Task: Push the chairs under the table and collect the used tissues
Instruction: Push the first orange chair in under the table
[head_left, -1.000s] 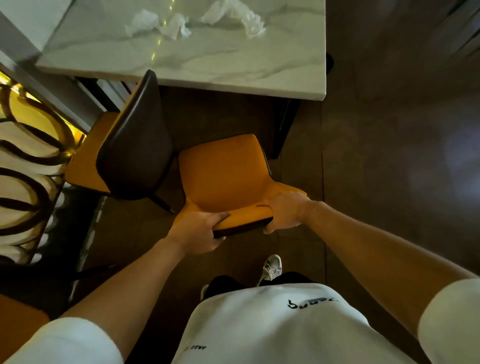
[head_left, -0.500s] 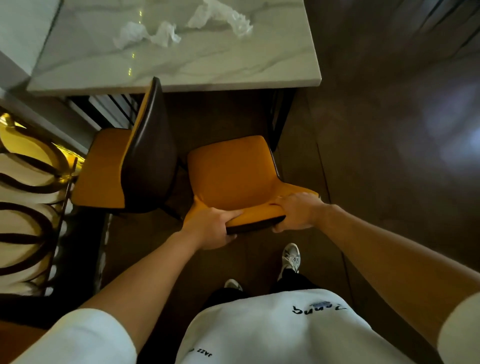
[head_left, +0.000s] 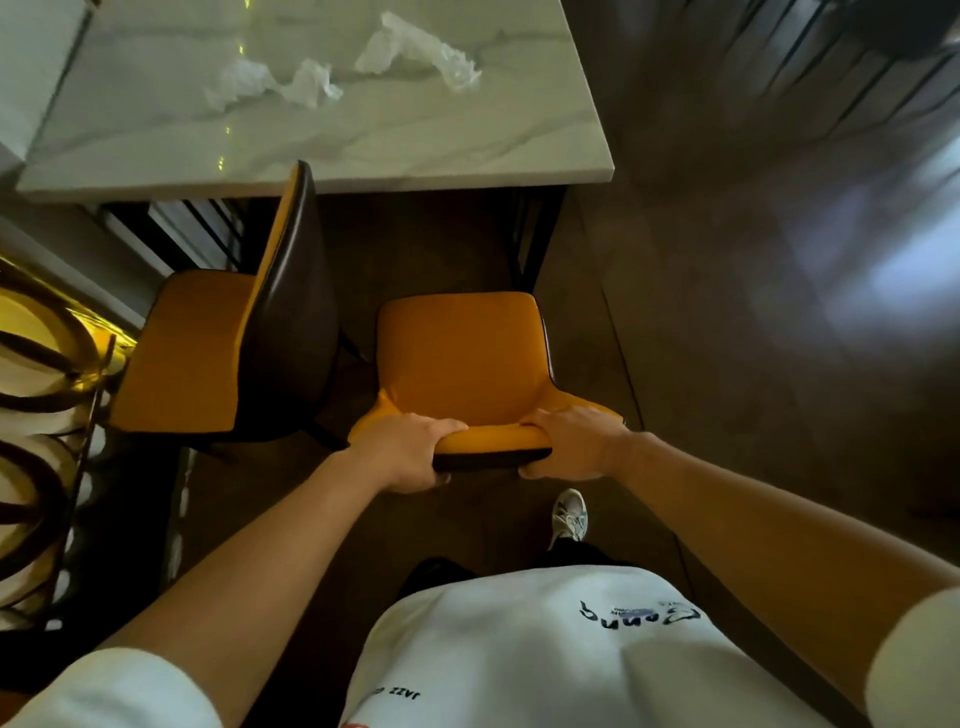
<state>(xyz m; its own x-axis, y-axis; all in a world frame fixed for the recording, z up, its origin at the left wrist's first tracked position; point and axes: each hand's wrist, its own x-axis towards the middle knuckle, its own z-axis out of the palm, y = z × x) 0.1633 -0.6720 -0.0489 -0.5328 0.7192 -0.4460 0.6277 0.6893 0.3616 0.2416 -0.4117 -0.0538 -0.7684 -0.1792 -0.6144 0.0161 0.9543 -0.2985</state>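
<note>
I clamp both hands, left and right, on the orange padded chair's backrest to steer it under the white marble worktop, where crumpled white tissues lie

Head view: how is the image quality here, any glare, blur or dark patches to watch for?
Head view: dim overall, the floor under the marble table nearly black; wide-angle bending skews the table edges; a pale glare patch on the floor at right; the upper right corner smeared by blur; both hands on the orange chair and the tissues read clearly.
</note>
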